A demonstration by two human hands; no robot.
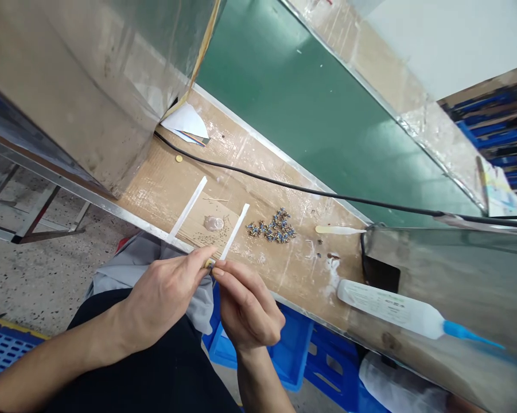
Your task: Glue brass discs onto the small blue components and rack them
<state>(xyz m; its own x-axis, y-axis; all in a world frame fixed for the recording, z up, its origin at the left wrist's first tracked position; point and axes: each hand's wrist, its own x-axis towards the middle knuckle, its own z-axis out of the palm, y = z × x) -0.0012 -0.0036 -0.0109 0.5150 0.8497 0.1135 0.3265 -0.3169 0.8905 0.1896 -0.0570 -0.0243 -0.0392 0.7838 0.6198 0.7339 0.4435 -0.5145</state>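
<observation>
Fingers (236, 281) pinched shut, holding tiny part (208, 264)

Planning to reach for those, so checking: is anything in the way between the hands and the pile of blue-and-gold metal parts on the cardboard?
Yes: a white strip lies on the cardboard, crossing the direct path from the left hand and right hand to the blue-and-gold metal parts. Nothing else visible lies between them.
</observation>
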